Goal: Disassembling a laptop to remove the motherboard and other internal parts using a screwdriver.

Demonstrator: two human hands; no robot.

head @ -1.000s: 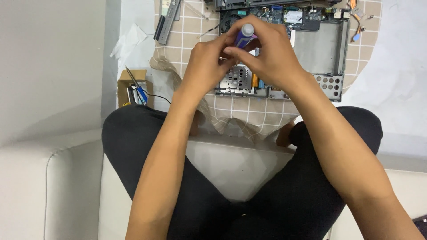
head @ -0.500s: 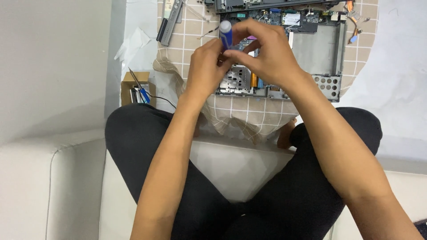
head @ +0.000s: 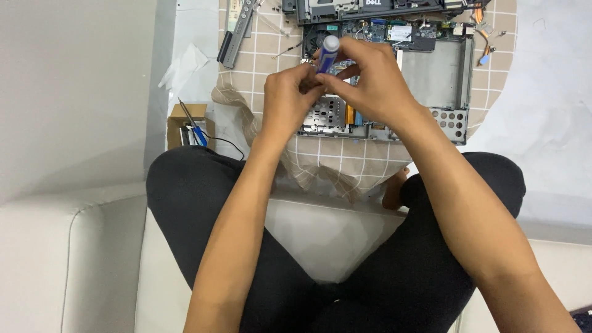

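Both hands grip a blue screwdriver over an opened laptop.

The right hand wraps around the screwdriver, fingers clenched on its blue shaft with the white cap poking out above them; the left hand pinches the lower end, touching the right hand. The tool is tilted and sits above the laptop, whose bare metal chassis and circuit board show on a checked cloth. The tip is hidden by the fingers. Left of the cloth, a small cardboard box holds another blue-handled tool. The person sits cross-legged in dark trousers on a white sofa.
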